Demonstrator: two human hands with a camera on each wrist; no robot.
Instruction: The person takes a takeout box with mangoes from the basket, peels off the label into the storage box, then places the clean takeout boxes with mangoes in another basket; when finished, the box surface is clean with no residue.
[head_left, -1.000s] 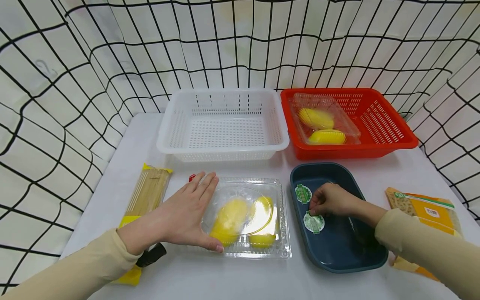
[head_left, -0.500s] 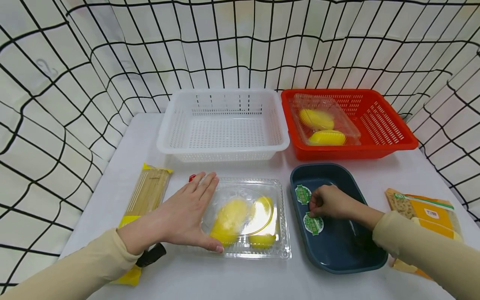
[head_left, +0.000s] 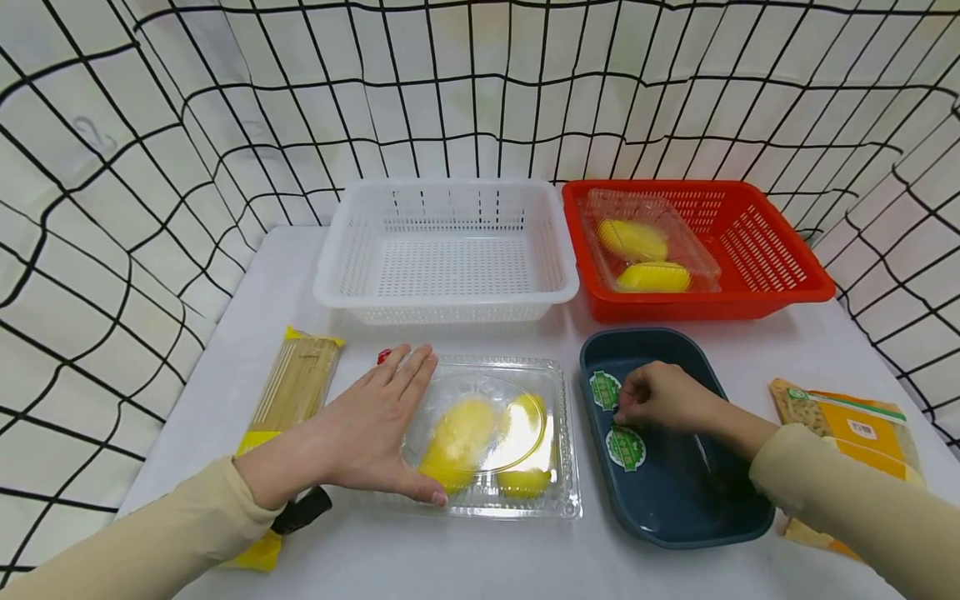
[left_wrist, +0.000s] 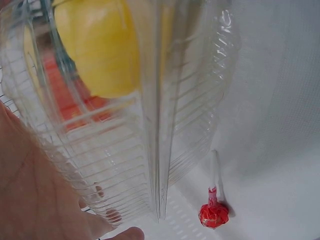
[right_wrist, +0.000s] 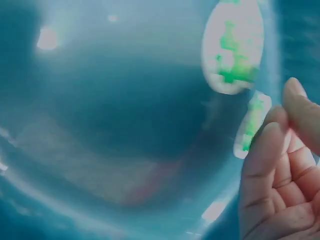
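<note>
My left hand (head_left: 372, 429) lies with straight, spread fingers along the left side of a clear plastic clamshell box (head_left: 566, 467). Inside that box are two yellow fruits (head_left: 463, 442). My right hand (head_left: 663, 398) is in the dark blue tray (head_left: 678, 508), thumb and index finger drawn close together. Its fingertips stand at the upper edge of a round green-and-white sticker (head_left: 626, 448); I cannot tell whether they pinch it. A second sticker (head_left: 604, 390) sits just above. In the right wrist view, the stickers (right_wrist: 232, 47) appear left of the fingertips (right_wrist: 270, 135).
A white basket (head_left: 446, 298) stands behind. Beside it, a red basket (head_left: 780, 287) holds another clear box with yellow fruits (head_left: 654, 277). A noodle packet (head_left: 296, 379) lies left, an orange food bag (head_left: 862, 429) right. A red-wrapped lollipop (left_wrist: 213, 215) lies beyond the left hand.
The right fingertips have shifted slightly left and up from the lower sticker. That sticker looked pale a second ago and now shows green. The left hand has stayed on the box.
</note>
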